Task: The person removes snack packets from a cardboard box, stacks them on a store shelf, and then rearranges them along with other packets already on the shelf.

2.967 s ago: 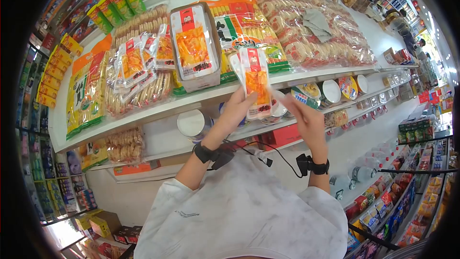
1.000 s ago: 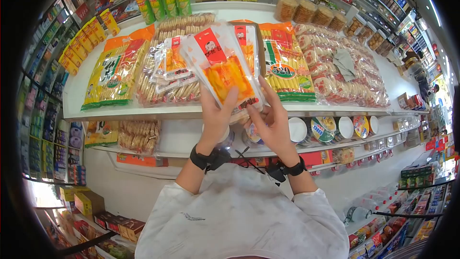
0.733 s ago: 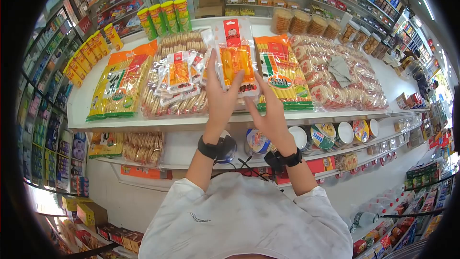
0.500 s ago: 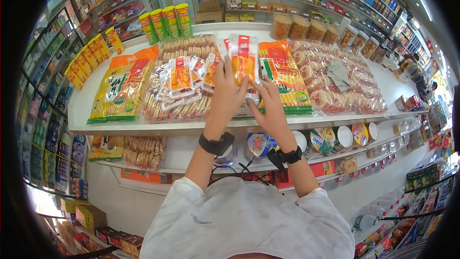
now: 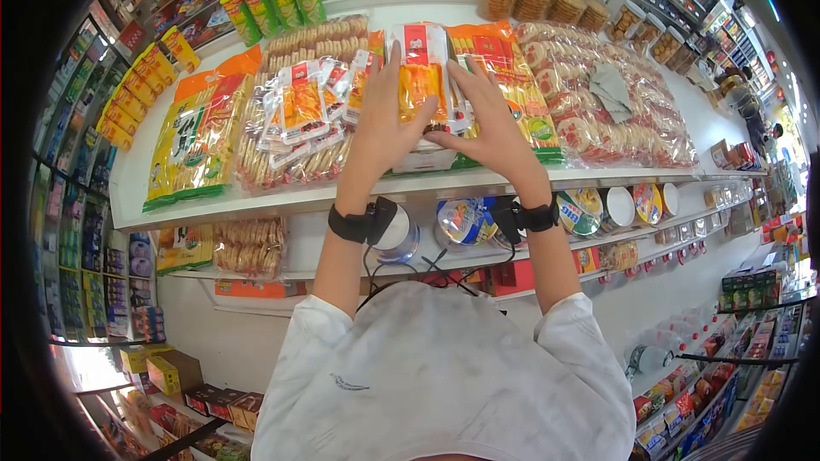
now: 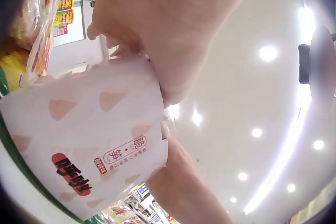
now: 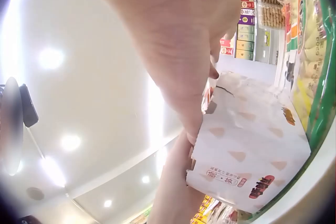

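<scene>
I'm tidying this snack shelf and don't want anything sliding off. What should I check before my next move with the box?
1. Hands on the box: ok. The left hand and right hand press against its two sides, fingers straight.
2. Box resting on the shelf: ok, though its front sits close to the edge.
3. Boxed packets seated properly: cannot tell. The hands cover most of them.
4. Loose packets left of the box: not ok. They lie askew on the biscuit bags.
5. Space behind the box: cannot tell, hidden.
</scene>
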Demonstrator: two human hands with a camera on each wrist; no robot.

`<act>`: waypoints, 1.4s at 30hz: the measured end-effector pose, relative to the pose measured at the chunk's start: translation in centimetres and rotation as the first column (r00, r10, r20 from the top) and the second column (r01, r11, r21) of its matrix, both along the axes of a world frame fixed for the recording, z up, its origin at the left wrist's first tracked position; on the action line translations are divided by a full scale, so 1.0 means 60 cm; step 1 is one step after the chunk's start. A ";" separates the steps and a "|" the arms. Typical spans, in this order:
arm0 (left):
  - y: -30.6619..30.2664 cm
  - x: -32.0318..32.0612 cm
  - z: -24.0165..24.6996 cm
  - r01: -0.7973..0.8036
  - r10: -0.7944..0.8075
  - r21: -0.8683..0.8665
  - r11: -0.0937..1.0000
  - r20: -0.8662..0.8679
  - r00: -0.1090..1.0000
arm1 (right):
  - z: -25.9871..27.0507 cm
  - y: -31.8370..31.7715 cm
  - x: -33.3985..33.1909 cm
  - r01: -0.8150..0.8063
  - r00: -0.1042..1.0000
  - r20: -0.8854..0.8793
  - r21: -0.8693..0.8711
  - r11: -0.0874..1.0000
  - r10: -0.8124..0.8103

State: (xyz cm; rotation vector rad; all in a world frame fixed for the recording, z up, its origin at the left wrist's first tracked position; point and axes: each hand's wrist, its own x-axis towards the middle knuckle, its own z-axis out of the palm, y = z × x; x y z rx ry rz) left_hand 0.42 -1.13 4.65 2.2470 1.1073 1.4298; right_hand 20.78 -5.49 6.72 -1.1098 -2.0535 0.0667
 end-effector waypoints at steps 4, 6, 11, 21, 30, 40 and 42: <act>0.002 -0.007 -0.004 -0.013 0.008 -0.023 1.000 -0.172 0.985 | -0.011 0.004 0.006 -0.002 1.000 0.003 -0.006 1.000 0.002; 0.004 -0.009 -0.007 -0.042 0.038 -0.014 0.999 -0.210 0.977 | -0.001 0.005 0.021 -0.049 0.999 0.013 -0.034 0.998 0.050; 0.011 -0.009 -0.010 -0.067 0.070 0.021 0.998 -0.236 0.969 | 0.002 -0.005 0.044 -0.063 0.997 -0.062 -0.129 0.990 0.055; 0.004 0.014 0.005 -0.041 0.059 0.102 0.994 -0.186 0.981 | -0.013 -0.025 0.023 -0.074 0.995 -0.075 -0.067 0.995 0.069; 0.011 0.006 0.005 -0.127 0.180 0.194 0.973 -0.291 0.939 | 0.006 0.018 0.035 -0.073 0.996 0.053 -0.046 0.996 0.076; -0.015 0.004 0.042 -0.130 0.117 -0.009 0.991 -0.378 0.918 | 0.062 0.042 -0.009 0.148 0.865 0.496 -0.112 0.983 -0.074; -0.016 0.002 0.047 -0.108 0.077 -0.065 0.992 -0.368 0.927 | 0.058 0.054 -0.005 0.070 0.867 0.498 -0.081 0.994 -0.020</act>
